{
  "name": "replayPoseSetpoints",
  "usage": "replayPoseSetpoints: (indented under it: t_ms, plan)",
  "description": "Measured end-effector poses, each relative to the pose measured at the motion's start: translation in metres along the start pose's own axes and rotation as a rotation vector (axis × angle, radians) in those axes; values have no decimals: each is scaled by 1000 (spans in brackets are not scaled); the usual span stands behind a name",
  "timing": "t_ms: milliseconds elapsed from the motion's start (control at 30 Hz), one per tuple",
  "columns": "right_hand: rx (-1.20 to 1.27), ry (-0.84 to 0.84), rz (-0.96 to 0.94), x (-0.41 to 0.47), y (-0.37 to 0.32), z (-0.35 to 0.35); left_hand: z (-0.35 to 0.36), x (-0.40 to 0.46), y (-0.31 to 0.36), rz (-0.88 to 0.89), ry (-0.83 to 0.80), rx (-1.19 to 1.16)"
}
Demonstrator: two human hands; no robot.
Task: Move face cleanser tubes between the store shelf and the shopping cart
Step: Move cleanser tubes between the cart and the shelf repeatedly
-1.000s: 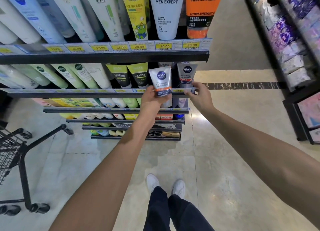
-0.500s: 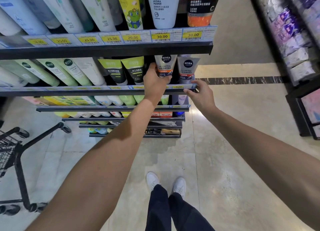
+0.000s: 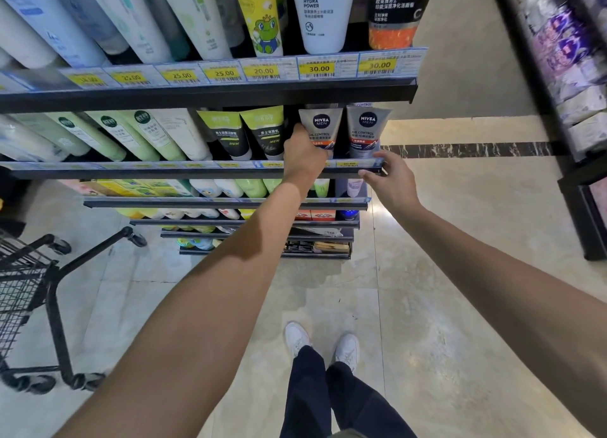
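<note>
A grey Nivea Men tube (image 3: 321, 128) with an orange band stands cap down on the second shelf (image 3: 164, 171) from the top, behind the price rail. The left hand (image 3: 303, 157) grips its lower part, fingers curled around the tube's left edge and the palm covering the bottom. Just beside it on the right stands a second grey tube (image 3: 367, 131) of the same brand, apart from both hands. The right hand (image 3: 391, 181) holds the right end of the shelf's price rail, thumb on top and fingers curled under the edge.

To the left along the same shelf stand two green-and-black tubes (image 3: 244, 134), then a row of pale green and white tubes leaning left. The top shelf (image 3: 210, 94) carries yellow price tags and taller tubes, with a white tube (image 3: 323, 14) and an orange tube (image 3: 395, 14) at the right end. A black shopping cart (image 3: 36, 290) stands on the floor at the near left, well apart from the hands.
</note>
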State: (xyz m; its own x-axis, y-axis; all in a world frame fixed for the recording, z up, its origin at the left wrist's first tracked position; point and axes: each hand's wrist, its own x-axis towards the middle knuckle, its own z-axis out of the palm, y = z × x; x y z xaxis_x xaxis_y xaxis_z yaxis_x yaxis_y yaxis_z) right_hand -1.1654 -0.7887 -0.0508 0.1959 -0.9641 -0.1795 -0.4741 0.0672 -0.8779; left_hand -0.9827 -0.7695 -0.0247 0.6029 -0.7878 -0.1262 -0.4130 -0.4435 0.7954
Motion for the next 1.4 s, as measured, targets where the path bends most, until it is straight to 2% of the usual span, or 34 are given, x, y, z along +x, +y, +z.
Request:
replayPoseSetpoints:
  t_ms: [433, 533, 667, 733, 867, 967, 1067, 1200, 1400]
  plan:
    - [51, -16, 90, -12, -6, -6, -8, -11, 5, -36, -6, -62]
    - [-23, 33, 110, -30, -7, -11, -15, -28, 7, -21, 1, -88]
    - [-10, 104, 77, -61, -16, -14, -31, -59, 2, -73, 24, -74]
    - [16, 72, 32, -76, -28, -9, -45, -76, -9, -73, 87, -115]
    - [56, 2, -10, -91, -66, 14, -80, -88, -29, -123, 238, -174]
    - [76, -34, -28, -88, -88, 42, -102, -73, -38, -207, 266, -212]
    - [80, -48, -43, -81, -105, 75, -118, -52, -48, -214, 282, -166]
    - [2, -23, -9, -66, -121, 116, -127, -25, -60, -201, 257, -160]
    - [-95, 104, 56, -50, -131, 154, -129, 2, -74, -177, 152, -117]
